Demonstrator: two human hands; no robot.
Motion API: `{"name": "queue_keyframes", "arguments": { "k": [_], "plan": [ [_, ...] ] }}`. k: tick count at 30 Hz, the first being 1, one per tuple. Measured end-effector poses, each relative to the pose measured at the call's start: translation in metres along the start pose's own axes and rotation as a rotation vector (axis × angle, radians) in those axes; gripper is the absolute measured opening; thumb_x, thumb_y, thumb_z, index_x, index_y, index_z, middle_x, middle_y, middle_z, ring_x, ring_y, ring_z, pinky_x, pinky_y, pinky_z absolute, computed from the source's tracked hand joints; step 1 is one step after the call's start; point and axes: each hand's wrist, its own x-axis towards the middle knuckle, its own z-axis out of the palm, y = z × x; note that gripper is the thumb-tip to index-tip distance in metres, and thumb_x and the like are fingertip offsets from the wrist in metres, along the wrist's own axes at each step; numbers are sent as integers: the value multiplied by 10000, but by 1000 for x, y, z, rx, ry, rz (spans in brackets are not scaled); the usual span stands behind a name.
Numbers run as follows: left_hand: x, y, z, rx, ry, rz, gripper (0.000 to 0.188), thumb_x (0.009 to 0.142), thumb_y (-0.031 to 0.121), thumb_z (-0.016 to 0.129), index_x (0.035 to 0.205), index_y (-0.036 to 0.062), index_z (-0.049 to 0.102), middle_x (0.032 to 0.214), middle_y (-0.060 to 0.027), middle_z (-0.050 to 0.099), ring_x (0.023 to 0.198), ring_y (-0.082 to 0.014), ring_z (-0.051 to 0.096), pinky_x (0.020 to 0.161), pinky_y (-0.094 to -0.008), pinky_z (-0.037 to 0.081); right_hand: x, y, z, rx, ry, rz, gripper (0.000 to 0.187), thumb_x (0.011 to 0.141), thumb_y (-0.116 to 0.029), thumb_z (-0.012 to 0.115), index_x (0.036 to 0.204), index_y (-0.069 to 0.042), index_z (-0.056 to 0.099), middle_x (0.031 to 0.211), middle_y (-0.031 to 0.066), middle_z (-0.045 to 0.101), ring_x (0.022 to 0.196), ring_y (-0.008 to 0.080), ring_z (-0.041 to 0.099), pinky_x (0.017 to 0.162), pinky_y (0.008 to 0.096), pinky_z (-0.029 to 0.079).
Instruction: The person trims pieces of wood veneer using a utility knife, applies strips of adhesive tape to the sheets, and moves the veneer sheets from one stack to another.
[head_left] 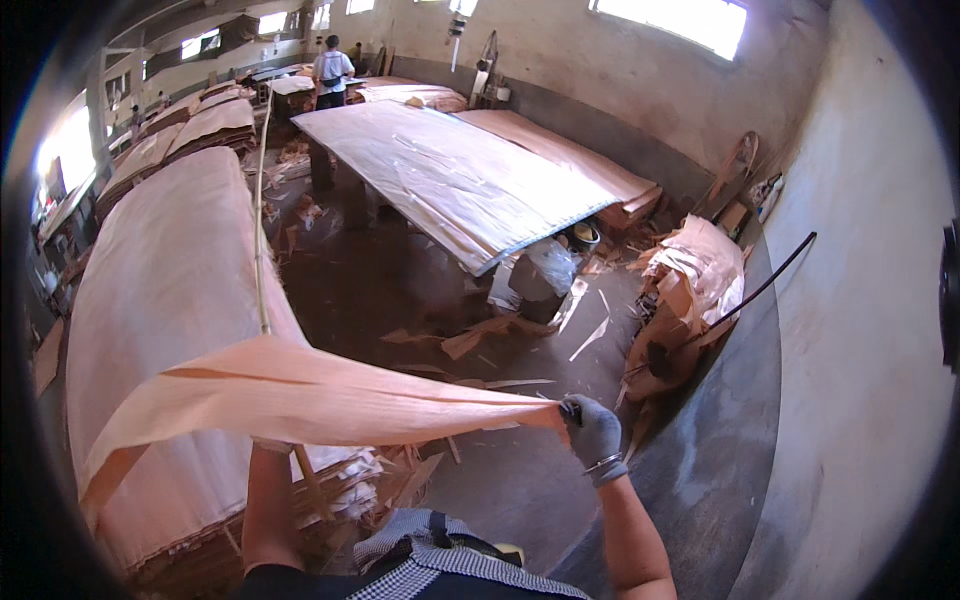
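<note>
A thin pinkish wood veneer sheet (360,395) stretches in front of me, from the tall stack on the left to my right hand. My right hand (595,432), in a grey glove, is closed on the sheet's gathered right end. Only a sliver of my left hand (272,444) shows below the sheet's lower edge; its fingers are hidden behind the veneer. Close by that hand runs a long thin pole (262,215), partly covered by the sheet, along the right side of the veneer stack (165,270). The sheet's left end droops over this stack.
A long table topped with pale sheeting (440,170) stands ahead, more veneer (570,155) stacked behind it. Torn veneer scraps (490,332) litter the floor. At right are a scrap heap (700,260), a dark rod (765,280) and the wall (860,300). Another person (332,72) stands far off.
</note>
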Motion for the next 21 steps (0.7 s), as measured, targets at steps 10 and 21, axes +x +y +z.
{"name": "queue_keyframes", "arguments": {
  "k": [10,21],
  "plan": [
    [43,-316,207,0,-46,-122,611,967,524,374,1358,60,445,1371,-125,499,1256,-294,469,1098,-462,338,140,287,-14,0,20,49,144,846,-206,632,903,-77,665,821,163,656,758,352,642,656,403,505],
    [112,-604,397,-62,55,-152,612,966,522,378,1360,60,445,1371,-126,500,1257,-293,469,1101,-463,331,368,541,-1,-8,-53,-103,87,815,-152,649,879,-96,665,800,128,656,724,335,643,625,394,512]
  ]
}}
